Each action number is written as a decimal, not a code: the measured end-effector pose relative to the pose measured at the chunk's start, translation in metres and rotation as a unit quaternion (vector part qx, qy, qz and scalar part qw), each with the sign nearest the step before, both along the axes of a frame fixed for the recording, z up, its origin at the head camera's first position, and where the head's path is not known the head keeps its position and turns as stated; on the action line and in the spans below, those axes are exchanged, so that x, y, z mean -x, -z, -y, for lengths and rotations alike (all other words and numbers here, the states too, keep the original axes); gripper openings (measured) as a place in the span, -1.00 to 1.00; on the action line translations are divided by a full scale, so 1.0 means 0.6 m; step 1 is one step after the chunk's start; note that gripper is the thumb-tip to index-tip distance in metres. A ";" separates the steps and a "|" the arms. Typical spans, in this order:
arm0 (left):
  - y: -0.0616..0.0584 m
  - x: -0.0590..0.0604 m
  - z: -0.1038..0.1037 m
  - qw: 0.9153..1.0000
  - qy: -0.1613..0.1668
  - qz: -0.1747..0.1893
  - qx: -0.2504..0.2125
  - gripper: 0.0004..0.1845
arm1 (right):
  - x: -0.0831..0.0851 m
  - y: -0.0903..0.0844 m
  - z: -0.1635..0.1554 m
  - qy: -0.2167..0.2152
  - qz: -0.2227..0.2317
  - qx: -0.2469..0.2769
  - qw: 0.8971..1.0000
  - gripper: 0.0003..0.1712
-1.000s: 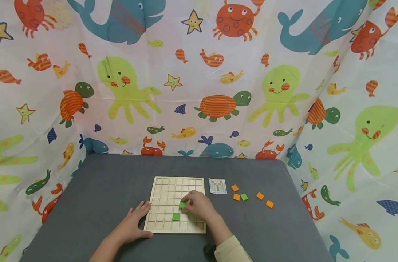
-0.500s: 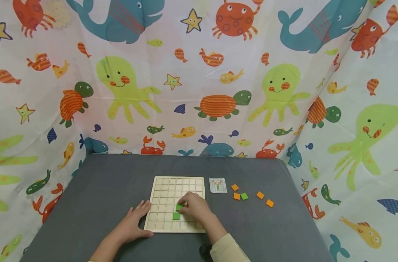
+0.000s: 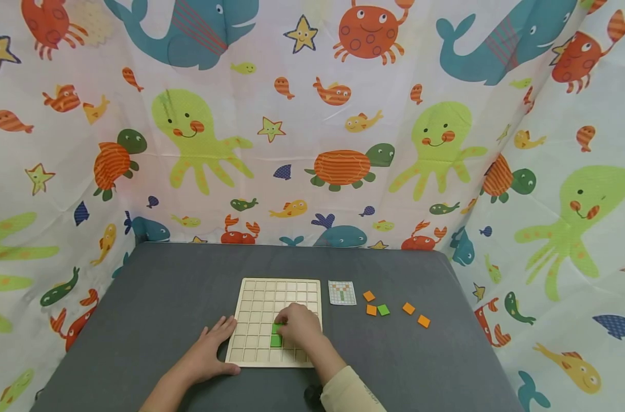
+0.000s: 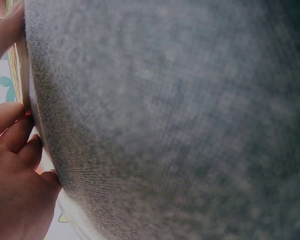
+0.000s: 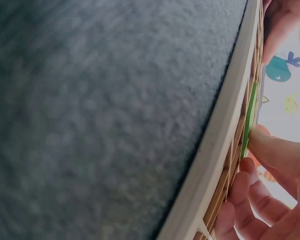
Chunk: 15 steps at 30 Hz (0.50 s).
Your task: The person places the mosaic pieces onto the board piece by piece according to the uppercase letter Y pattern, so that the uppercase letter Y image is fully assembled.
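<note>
A pale wooden grid board (image 3: 261,294) lies on the grey table (image 3: 163,297). My right hand (image 3: 298,325) rests on the board with its fingertips on a green tile (image 3: 276,328). That tile sits just above a second green tile (image 3: 275,341) set in a cell. In the right wrist view the green tile (image 5: 249,120) shows edge-on against my fingers (image 5: 275,152) beside the board's rim (image 5: 225,135). My left hand (image 3: 211,343) lies flat on the table with its fingers touching the board's left edge (image 4: 24,75).
A small pattern card (image 3: 341,292) lies right of the board. Loose tiles sit further right: orange ones (image 3: 369,296), (image 3: 371,309), (image 3: 408,308), (image 3: 423,321) and a green one (image 3: 383,309). A sea-creature curtain (image 3: 312,126) surrounds the table on three sides.
My right hand has slid a little left and down across the board, bringing the green tile next to the one set in a cell. The left hand has stayed put.
</note>
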<state>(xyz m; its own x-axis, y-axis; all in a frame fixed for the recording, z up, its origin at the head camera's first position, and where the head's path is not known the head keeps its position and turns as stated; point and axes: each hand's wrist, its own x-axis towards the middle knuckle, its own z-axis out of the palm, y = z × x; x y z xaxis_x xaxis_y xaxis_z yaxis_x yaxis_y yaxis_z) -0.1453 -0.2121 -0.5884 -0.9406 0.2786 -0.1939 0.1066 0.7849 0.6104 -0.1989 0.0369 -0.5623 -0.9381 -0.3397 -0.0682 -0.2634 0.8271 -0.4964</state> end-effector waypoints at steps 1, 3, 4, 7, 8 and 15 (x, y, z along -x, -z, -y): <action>0.000 0.000 0.000 1.000 0.000 0.000 0.000 0.25 | 0.000 0.001 0.002 0.004 0.001 0.000 1.000 -0.85; 0.000 0.000 -0.001 1.000 0.001 -0.001 0.002 0.25 | 0.000 0.002 0.003 0.007 0.002 0.000 1.000 -0.85; 0.000 0.000 -0.001 1.000 0.000 0.000 0.003 0.25 | 0.001 0.003 0.004 0.009 0.002 0.002 1.000 -0.84; 0.001 0.001 -0.001 1.000 0.000 0.001 0.004 0.26 | 0.002 0.005 0.003 0.014 0.002 0.007 1.000 -0.83; 0.000 0.001 -0.002 1.000 -0.001 0.002 0.004 0.26 | 0.002 0.005 0.002 0.016 0.003 0.010 1.000 -0.83; 0.003 0.001 -0.001 1.000 -0.001 0.003 0.005 0.26 | 0.004 0.008 -0.014 0.005 0.009 0.050 0.999 -0.84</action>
